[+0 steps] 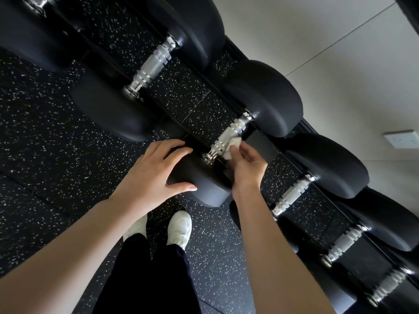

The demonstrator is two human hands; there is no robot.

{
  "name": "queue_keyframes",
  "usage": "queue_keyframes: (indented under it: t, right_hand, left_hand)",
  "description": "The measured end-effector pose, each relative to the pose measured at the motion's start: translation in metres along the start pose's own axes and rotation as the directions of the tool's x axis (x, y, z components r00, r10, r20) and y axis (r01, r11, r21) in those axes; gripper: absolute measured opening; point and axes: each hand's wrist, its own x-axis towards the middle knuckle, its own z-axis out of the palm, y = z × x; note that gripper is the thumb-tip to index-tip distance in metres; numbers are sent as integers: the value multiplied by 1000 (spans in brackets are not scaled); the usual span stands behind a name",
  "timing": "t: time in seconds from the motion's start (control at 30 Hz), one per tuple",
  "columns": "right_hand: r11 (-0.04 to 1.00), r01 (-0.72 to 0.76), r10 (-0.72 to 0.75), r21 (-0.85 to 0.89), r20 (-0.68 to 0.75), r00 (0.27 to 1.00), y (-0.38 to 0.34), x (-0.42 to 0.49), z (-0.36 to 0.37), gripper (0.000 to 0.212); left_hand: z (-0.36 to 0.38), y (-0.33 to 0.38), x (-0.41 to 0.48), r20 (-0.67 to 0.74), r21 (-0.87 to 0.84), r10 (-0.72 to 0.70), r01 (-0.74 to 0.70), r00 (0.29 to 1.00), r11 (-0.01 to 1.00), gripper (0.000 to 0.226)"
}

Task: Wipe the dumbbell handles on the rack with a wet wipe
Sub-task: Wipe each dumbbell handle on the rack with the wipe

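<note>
Several black dumbbells lie in a diagonal row on a black rack (260, 145), each with a silver knurled handle. My right hand (247, 164) pinches a crumpled white wet wipe (231, 147) against the right side of the middle dumbbell's handle (226, 137). My left hand (156, 173) rests with spread fingers on the near black head (204, 186) of that same dumbbell. The neighbouring handle up-left (152, 66) and the neighbouring handle down-right (292, 194) are untouched by either hand.
Black speckled rubber flooring (45, 137) lies under and left of the rack. A pale wall (328, 41) with a white socket plate (402, 139) runs behind the dumbbells. My white shoes (179, 230) and dark trousers stand close to the rack's front.
</note>
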Motion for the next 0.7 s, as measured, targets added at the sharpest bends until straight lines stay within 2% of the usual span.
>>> queue_keyframes:
  t: [0.17, 0.27, 0.37, 0.53, 0.6, 0.7]
  right_hand:
    - [979, 35, -28, 202, -39, 999, -30, 22, 6, 19]
    - [966, 63, -57, 252, -31, 998, -37, 26, 5, 15]
    - [985, 47, -54, 168, 37, 998, -28, 20, 1, 14]
    - [991, 24, -2, -131, 164, 986, 9, 2, -10, 11]
    - [985, 21, 14, -169, 201, 980, 14, -4, -11, 12]
    - [991, 20, 6, -134, 194, 981, 6, -1, -10, 13]
  left_hand:
    - [2, -1, 1, -5, -12, 8, -8, 1000, 1000, 76]
    - [2, -2, 1, -11, -8, 15, -15, 1000, 1000, 77]
    - [1, -1, 1, -12, -4, 15, -16, 1000, 1000, 77]
    - [0, 0, 1, 0, 8, 4, -4, 1000, 1000, 78]
    - [-1, 0, 1, 4, 16, 9, -9, 1000, 1000, 79]
    - [-1, 1, 0, 2, 40, 18, -19, 1000, 999, 79]
